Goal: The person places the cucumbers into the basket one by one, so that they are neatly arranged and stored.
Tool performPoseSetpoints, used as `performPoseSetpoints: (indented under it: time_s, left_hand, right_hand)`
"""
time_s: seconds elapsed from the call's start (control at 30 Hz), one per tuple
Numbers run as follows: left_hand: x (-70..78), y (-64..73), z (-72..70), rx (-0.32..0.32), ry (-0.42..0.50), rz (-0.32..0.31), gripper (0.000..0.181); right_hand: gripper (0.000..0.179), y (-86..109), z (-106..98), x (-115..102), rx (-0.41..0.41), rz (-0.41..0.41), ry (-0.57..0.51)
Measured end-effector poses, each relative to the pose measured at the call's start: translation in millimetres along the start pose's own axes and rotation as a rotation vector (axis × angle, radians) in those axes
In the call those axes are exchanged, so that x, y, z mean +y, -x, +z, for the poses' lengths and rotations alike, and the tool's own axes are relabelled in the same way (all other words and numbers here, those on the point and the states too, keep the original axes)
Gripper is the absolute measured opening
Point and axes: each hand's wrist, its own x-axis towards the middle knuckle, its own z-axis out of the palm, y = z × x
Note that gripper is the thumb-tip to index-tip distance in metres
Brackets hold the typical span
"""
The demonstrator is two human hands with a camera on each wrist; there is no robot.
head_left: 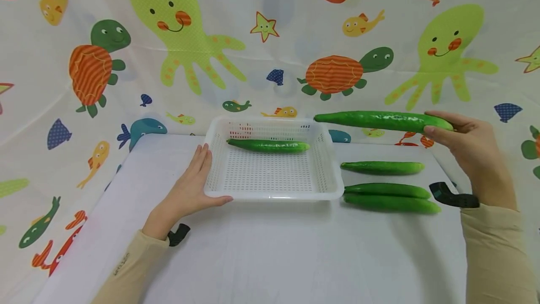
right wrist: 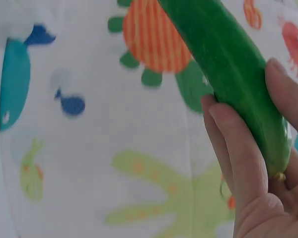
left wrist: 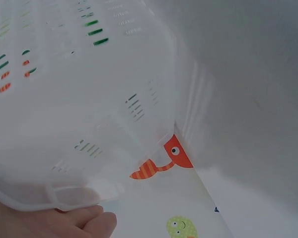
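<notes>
A white perforated plastic basket (head_left: 270,196) stands on the table with one cucumber (head_left: 270,146) lying inside near its back wall. Against the basket's left side rests my left hand (head_left: 190,186), fingers extended along the wall and thumb along the front rim. My right hand (head_left: 472,147) grips the blunt, paler end of another cucumber (head_left: 379,120), held up nearly level to the right of the basket. In the right wrist view, thumb and fingers press this cucumber (right wrist: 233,69) from both sides. Below it, three cucumbers (head_left: 381,168) lie on the table, the front two side by side.
A white cloth covers the table (head_left: 287,252). Behind it hangs a white curtain (head_left: 291,55) printed with sea animals. The lying cucumbers' left ends come close to the basket's right wall. Black wrist mounts (head_left: 453,196) sit at both sleeve ends.
</notes>
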Motion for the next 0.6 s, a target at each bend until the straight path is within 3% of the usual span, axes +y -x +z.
performPoseSetpoints:
  time_s: [0.13,0.23,0.4,0.6]
  left_hand:
    - [0.1,0.4,0.5,0.008,-0.003,0.000,0.136]
    - [0.4,0.4,0.7,0.009,-0.004,0.003,0.136]
    - [-0.7,-0.5,1.4,0.001,-0.009,0.001,0.137]
    - [-2.4,-1.0,0.9,-0.003,-0.019,0.006,0.138]
  right_hand:
    - [0.037,-21.1,42,-6,-0.032,-0.015,-0.220]
    - [0.039,-36.5,76,-5,-0.049,-0.023,-0.268]
    - [0.051,-56.0,129,13,-0.077,0.019,-0.090]
    - [0.052,-71.1,179,50,-0.155,0.152,0.112]
